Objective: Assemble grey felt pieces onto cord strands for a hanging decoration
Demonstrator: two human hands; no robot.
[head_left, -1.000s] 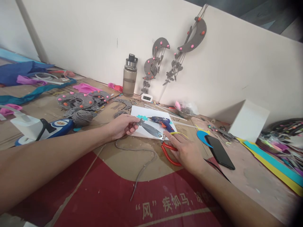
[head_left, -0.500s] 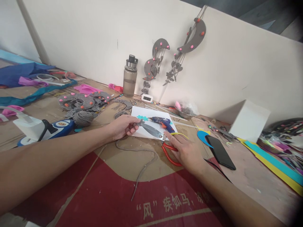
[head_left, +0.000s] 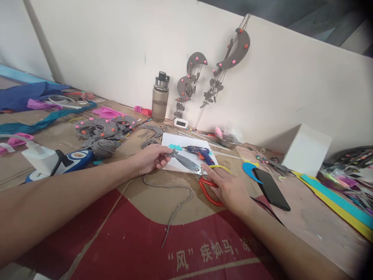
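Observation:
My left hand [head_left: 153, 157] pinches a small grey piece [head_left: 171, 153], partly covered by the fingers; its exact shape is too small to make out. In my right hand [head_left: 230, 186] is a pair of scissors [head_left: 186, 163] with red and yellow handles, its blades pointing left at the grey piece. A grey yarn strand [head_left: 177, 206] trails over the cardboard below my left hand. Just behind the blades, a blue glue gun [head_left: 206, 155] and a turquoise flower-like cutout [head_left: 175, 147] lie on a white sheet [head_left: 169, 138].
A water bottle [head_left: 160, 97] and a small digital clock [head_left: 181, 123] stand by the wall, where grey moon-shaped hangings [head_left: 240, 50] hang. A yarn ball [head_left: 105, 147] and power strip [head_left: 83, 157] lie left; a black phone [head_left: 272, 190] and a blue crescent [head_left: 250, 172] lie right.
The camera view has shifted slightly. Both hands, the scissors and the grey piece keep almost the same places relative to each other.

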